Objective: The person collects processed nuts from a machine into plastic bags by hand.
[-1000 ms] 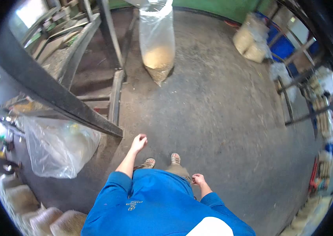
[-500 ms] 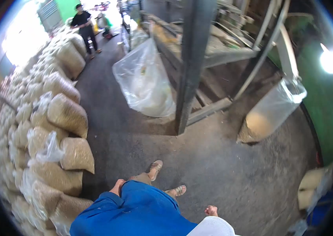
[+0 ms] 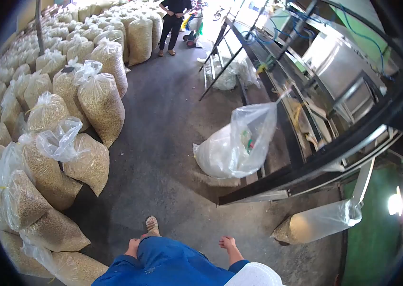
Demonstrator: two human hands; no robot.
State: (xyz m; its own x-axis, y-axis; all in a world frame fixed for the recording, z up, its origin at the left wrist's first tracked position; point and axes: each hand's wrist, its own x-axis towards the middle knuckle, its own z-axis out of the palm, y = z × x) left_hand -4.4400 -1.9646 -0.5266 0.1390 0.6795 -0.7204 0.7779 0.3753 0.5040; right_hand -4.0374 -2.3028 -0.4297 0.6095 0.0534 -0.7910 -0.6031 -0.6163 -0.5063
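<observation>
Fingers of your right hand [image 3: 228, 243] hang loosely curled and empty, your left hand [image 3: 132, 248] unreadable behind your thigh, nearest the stacked clear plastic grain sacks [image 3: 87, 164].

Daylight enters from the doorway at the top centre of the frame and overexposes that area. A lamp [image 3: 394, 204] at the lower right flares into a bluish halo. The floor [image 3: 163, 143] is evenly lit with soft shadows. Fisheye distortion bends the edges; corners are black. Focus is sharp at centre, softer toward the rim.
</observation>
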